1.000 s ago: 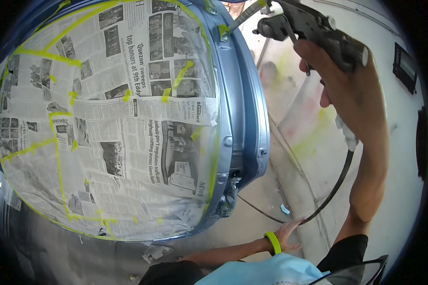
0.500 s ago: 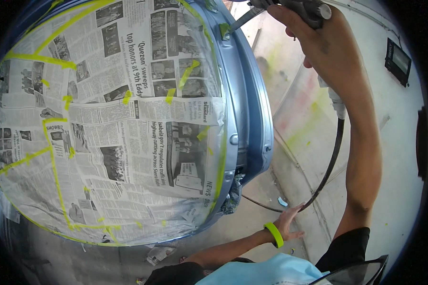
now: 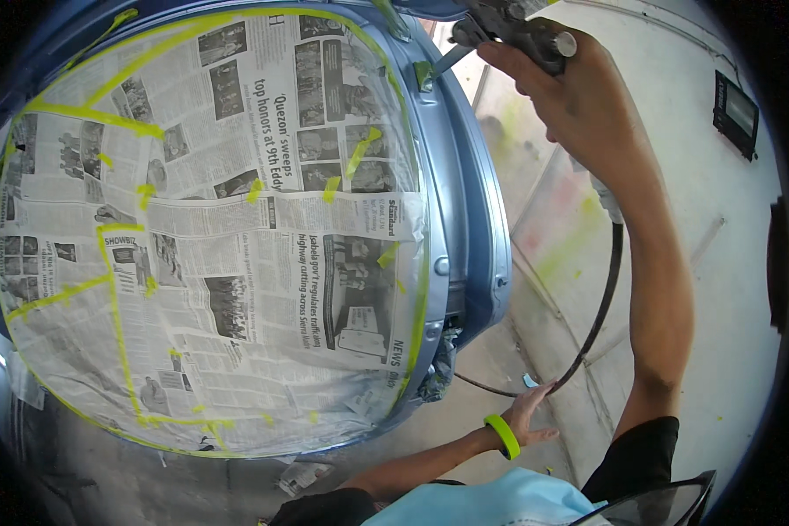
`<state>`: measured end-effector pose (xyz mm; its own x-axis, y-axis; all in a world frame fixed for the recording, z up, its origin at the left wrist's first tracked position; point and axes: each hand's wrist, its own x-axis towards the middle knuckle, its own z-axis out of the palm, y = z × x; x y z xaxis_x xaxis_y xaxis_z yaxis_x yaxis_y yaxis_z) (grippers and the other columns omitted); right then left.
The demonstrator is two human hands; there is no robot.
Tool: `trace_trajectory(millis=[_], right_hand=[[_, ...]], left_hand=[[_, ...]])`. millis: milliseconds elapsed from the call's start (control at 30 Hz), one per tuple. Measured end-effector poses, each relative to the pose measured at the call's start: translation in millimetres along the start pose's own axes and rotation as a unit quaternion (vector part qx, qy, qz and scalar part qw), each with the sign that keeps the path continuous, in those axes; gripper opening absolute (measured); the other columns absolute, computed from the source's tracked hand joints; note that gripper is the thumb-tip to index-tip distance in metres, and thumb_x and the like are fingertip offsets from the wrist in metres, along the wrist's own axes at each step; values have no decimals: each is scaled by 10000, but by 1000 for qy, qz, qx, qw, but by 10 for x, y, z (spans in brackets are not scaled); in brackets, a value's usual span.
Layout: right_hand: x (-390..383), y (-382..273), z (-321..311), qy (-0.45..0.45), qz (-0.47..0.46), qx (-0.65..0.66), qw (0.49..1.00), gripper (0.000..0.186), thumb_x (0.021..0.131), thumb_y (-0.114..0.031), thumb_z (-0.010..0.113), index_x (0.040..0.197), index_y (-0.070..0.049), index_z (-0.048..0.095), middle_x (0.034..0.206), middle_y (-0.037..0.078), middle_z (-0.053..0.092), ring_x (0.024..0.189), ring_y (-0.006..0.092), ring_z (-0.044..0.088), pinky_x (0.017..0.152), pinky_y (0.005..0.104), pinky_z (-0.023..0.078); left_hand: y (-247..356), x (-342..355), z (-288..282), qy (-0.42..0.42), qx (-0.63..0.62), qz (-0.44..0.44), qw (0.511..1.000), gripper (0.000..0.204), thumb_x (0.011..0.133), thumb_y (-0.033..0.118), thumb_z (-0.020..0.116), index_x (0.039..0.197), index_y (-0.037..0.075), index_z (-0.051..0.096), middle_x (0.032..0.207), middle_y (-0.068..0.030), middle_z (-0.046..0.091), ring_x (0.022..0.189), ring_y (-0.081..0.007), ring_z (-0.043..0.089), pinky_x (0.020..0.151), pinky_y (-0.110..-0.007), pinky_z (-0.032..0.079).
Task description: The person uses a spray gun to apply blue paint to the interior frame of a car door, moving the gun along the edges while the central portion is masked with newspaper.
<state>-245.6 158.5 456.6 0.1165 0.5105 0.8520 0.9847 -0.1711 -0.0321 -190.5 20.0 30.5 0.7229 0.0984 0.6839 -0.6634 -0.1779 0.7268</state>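
Grips one spray gun in raised right hand; spreads lowered left hand at one hose, cannot tell whether gripping.

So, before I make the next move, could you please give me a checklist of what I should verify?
1. Right hand holding the spray gun: ok.
2. Finger position on the trigger: cannot tell, hidden from this view.
3. Left hand at the hose: ok; firmness of grip, cannot tell.
4. Hose joined tightly to the gun: cannot tell, the right hand covers the joint.
5. Newspaper on the blue car: ok, held with yellow tape.
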Motion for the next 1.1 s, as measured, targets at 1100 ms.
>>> trace_trajectory(millis=[1100], right_hand=[[-147, -87, -226, 96, -85, 125, 984, 345, 961, -272, 675, 1097, 45, 682, 912, 136, 723, 839, 201, 666, 766, 337, 513]], left_hand=[[13, 75, -235, -9, -20, -54, 998, 1004, 843, 403, 768, 1558, 11, 183, 1571, -220, 298, 1428, -391, 327, 1182, -464, 271]])
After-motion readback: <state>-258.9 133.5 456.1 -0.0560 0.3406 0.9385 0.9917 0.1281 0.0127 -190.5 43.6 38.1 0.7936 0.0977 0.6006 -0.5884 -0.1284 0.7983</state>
